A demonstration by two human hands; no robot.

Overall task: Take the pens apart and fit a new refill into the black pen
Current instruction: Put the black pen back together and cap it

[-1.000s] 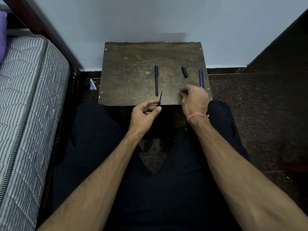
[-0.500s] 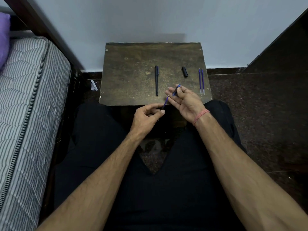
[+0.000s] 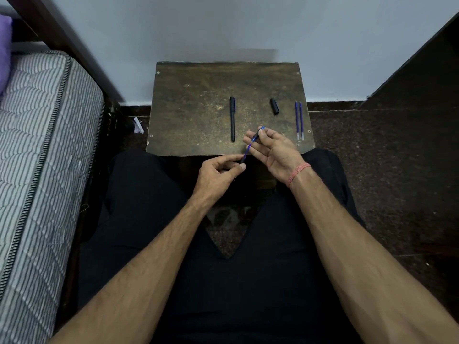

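Since a second ago the right hand point(image 3: 275, 152) has left the surface point(image 3: 198, 120) and come up, palm upward, to join the left hand point(image 3: 218, 172) on the blue refill point(image 3: 249, 147). The right fingertips pinch its upper end; the left thumb and forefinger pinch its lower end. Judgement: the refill is being handled or inspected ahead of fitting. It is held just above the near edge of the surface, long axis slanting from lower left to upper right, away from the person. The black pen point(image 3: 232, 119) lies untouched, lengthwise toward the wall, with the cap point(image 3: 274, 106) and two spare refills point(image 3: 299, 121) to its right
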